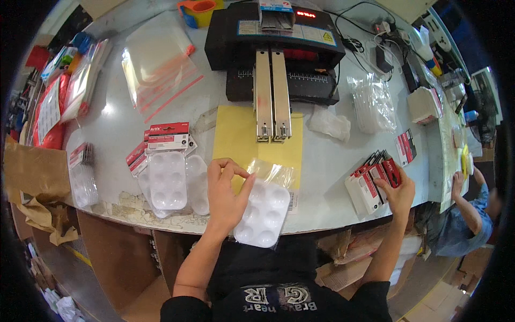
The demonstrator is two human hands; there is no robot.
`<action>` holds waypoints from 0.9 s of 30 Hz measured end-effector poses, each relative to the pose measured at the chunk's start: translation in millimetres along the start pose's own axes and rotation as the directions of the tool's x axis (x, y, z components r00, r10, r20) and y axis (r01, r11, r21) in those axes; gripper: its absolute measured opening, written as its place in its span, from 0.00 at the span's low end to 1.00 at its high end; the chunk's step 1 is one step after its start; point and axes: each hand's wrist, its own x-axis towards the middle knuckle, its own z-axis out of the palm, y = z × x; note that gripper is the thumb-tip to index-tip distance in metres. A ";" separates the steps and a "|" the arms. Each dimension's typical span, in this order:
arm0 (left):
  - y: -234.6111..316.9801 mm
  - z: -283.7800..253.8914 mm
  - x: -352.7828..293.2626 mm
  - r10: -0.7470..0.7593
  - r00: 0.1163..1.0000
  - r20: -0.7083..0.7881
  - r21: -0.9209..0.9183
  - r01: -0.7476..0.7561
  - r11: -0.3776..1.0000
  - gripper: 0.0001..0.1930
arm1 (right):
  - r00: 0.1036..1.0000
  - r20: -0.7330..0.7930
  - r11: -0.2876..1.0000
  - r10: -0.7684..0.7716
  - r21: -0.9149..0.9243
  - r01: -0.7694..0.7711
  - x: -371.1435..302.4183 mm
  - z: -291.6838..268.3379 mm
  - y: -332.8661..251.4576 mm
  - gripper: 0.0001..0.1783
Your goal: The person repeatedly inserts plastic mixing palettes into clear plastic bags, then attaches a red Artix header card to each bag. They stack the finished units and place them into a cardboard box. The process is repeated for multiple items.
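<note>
My left hand (228,193) rests on a white plastic palette tray (264,213) in a clear bag, pinching the bag's top edge at the table's front edge. The bagged tray lies partly on a yellow sheet (236,137). My right hand (398,193) grips the end card of a row of red, white and black header cards (373,180) standing on the table to the right.
A black machine (273,51) with two metal rails (272,96) stands ahead. Finished carded palettes (168,172) lie to the left, another stack (83,180) farther left. Clear zip bags (158,64), a bag of clear packets (373,104) and cables lie around. Another person (464,212) sits at the right.
</note>
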 end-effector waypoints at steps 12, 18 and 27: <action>29.1 -10.9 -16.2 -0.163 0.950 0.266 -0.558 0.290 0.778 0.09 | 0.734 0.437 0.783 -0.519 0.587 0.204 11.0 48.5 -169.7 0.23; 31.0 -10.5 -15.2 -0.180 0.947 0.266 -0.492 0.294 0.819 0.08 | 0.655 0.524 0.801 -0.545 0.556 0.222 14.7 47.6 -167.8 0.22; 27.3 -18.8 -13.4 -0.223 0.974 0.033 -0.457 0.214 0.864 0.10 | 0.742 0.502 0.794 -0.445 0.603 0.069 11.0 53.4 -145.4 0.23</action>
